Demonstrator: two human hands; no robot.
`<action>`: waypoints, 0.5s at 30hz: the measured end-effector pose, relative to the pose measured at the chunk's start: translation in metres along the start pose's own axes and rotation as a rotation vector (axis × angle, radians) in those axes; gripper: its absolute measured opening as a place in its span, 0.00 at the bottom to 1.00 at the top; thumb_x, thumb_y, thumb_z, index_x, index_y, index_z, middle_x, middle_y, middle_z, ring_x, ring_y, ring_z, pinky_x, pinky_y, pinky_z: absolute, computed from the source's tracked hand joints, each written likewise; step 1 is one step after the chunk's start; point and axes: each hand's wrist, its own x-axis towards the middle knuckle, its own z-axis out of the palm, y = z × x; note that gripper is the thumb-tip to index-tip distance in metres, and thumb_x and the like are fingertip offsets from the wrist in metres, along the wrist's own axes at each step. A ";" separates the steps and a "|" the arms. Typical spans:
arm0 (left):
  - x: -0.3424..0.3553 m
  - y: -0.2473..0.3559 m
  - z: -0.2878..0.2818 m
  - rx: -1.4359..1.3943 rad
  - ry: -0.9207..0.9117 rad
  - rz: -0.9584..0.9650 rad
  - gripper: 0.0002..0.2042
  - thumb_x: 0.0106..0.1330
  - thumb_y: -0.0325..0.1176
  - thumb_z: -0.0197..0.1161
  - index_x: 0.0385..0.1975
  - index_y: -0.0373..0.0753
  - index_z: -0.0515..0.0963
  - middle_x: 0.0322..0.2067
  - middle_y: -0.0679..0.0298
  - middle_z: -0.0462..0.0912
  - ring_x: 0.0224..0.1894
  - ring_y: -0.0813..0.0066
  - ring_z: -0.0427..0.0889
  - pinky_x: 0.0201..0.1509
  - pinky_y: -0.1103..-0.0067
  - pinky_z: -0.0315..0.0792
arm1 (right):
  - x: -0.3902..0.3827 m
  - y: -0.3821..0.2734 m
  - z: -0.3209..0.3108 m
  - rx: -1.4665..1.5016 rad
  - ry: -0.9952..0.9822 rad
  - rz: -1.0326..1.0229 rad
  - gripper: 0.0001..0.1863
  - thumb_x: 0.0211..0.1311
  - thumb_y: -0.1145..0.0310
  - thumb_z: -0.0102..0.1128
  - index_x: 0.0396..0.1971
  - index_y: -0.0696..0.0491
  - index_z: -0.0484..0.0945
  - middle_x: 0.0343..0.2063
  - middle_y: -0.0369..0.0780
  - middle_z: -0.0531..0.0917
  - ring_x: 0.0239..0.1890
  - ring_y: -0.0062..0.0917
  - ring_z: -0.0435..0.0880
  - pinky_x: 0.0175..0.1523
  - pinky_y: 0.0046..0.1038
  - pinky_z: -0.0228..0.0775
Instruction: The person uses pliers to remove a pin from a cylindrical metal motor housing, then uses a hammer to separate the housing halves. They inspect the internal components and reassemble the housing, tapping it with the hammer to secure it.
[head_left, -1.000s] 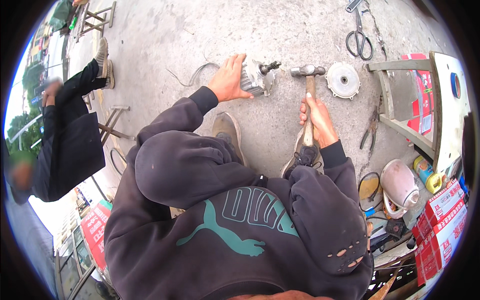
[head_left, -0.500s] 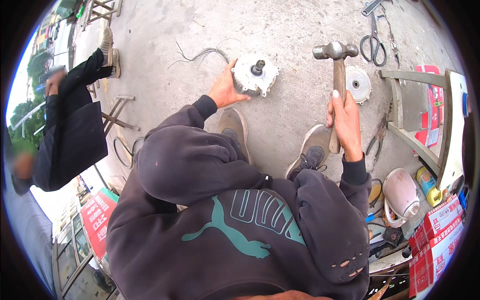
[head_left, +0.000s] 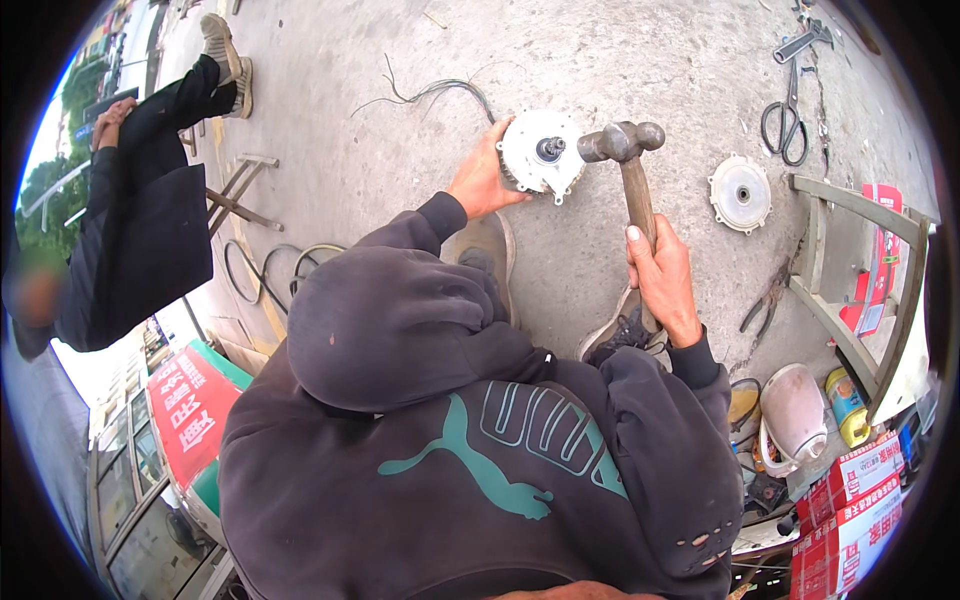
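Note:
My left hand [head_left: 483, 172] grips the left side of a round silver motor [head_left: 530, 160], whose splined dark shaft points up. Several thin wires [head_left: 440, 90] trail from the motor onto the concrete. Wrapped round the wooden handle of a ball-peen hammer [head_left: 622, 142], my right hand [head_left: 664, 275] holds it with the head up close to the motor's right edge. Whether the hammer head touches the motor, I cannot tell. To the right of the hammer, a round metal end cover [head_left: 741, 194] lies on the ground.
Scissors [head_left: 786, 120], an adjustable wrench [head_left: 803, 40] and pliers [head_left: 767, 300] lie on the right. A wooden stool frame [head_left: 835, 320] stands by a pink kettle [head_left: 793, 410] and red boxes [head_left: 850, 510]. At left, another person [head_left: 150, 220] sits near a folding stool [head_left: 240, 195].
My right hand has swung the hammer leftward, its head now beside the motor. My left hand stays on the motor. The whole view has shifted a little.

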 end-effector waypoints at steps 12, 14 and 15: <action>0.002 0.002 0.000 0.015 -0.009 0.041 0.63 0.43 0.36 0.84 0.75 0.40 0.40 0.70 0.44 0.58 0.72 0.45 0.62 0.76 0.61 0.61 | 0.004 0.006 0.008 0.025 -0.016 -0.006 0.16 0.76 0.57 0.56 0.42 0.58 0.73 0.18 0.35 0.77 0.17 0.17 0.76 0.23 0.25 0.68; 0.002 0.001 0.000 0.013 -0.007 0.057 0.63 0.43 0.36 0.84 0.75 0.39 0.40 0.69 0.43 0.58 0.72 0.45 0.62 0.76 0.62 0.60 | 0.004 0.008 0.007 0.073 -0.002 -0.007 0.16 0.76 0.57 0.56 0.42 0.58 0.74 0.18 0.35 0.77 0.17 0.17 0.76 0.23 0.25 0.68; 0.002 0.002 0.000 0.026 -0.003 0.056 0.63 0.44 0.37 0.84 0.75 0.39 0.41 0.69 0.43 0.58 0.72 0.45 0.62 0.76 0.62 0.60 | 0.004 0.006 0.006 0.053 0.014 -0.016 0.16 0.75 0.57 0.56 0.43 0.58 0.74 0.18 0.34 0.77 0.17 0.17 0.76 0.23 0.25 0.68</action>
